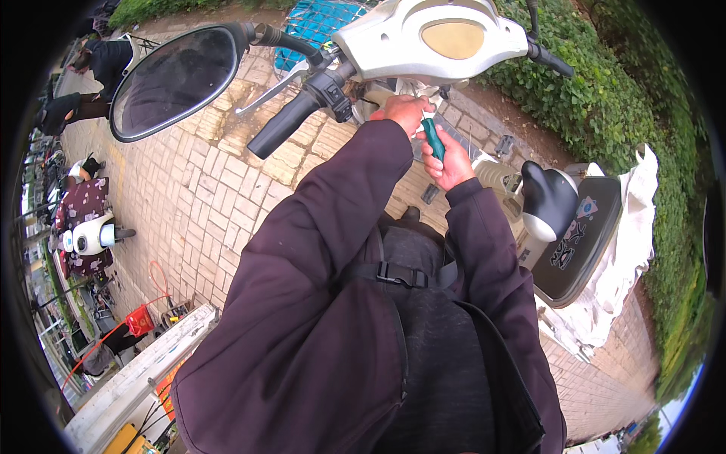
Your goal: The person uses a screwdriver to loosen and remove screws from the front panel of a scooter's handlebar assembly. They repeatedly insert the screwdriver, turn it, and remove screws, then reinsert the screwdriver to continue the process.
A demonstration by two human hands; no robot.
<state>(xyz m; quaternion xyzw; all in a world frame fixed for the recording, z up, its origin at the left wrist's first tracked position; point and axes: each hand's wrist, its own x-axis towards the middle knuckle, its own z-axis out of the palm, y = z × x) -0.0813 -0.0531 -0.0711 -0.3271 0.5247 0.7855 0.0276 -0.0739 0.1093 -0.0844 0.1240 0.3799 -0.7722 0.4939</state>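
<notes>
In front of me is a white electric scooter [370,45], its handlebar cover and black grip [287,121] at the top. My right hand [456,165] is wrapped round the dark green handle of a screwdriver [433,139], held with its working end pointing up and away from me. Its tip is hidden near my left fingers. My left hand [404,112] is closed just below the handlebar cover, beside the end of the handle; whatever its fingers pinch cannot be made out.
A mirror [178,82] juts out at upper left, with a brake lever [272,91] beside the grip. The black seat [550,200] and a padded dark box [582,242] are on the right. Hedges [560,106] border the brick paving [189,189]. A person [106,64] is far left.
</notes>
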